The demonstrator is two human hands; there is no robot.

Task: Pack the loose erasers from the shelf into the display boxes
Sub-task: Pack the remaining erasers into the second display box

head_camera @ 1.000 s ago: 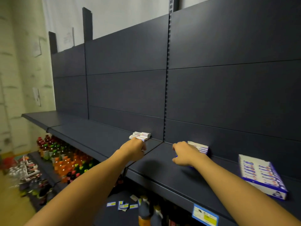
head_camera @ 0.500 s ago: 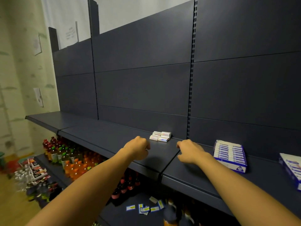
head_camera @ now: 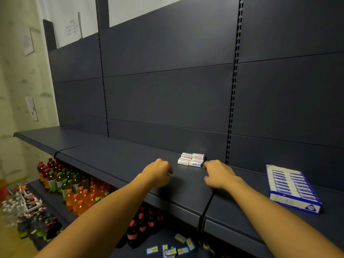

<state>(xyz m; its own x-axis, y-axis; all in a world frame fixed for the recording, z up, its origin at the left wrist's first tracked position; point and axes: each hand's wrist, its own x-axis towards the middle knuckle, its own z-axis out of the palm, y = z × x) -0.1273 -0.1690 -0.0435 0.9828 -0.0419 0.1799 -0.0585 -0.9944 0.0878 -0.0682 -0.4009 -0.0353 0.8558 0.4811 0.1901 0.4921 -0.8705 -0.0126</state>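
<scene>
Dark metal shelf (head_camera: pixel 119 161) carries a small stack of loose erasers (head_camera: pixel 191 159) against the back panel, with both hands just in front. Left hand (head_camera: pixel 158 173) and right hand (head_camera: pixel 219 174) rest on it, fingers curled, holding nothing. 1 display box (head_camera: pixel 292 187) lies well to the right, with bare shelf between. Bottles (head_camera: pixel 74 189) crowd the lower shelf

- Erasers (head_camera: pixel 191 160) on shelf (head_camera: pixel 115 161), against the back panel.
- Left hand (head_camera: pixel 158 173), right hand (head_camera: pixel 219 175) in front of them.
- Display box (head_camera: pixel 292 187) far right.
</scene>
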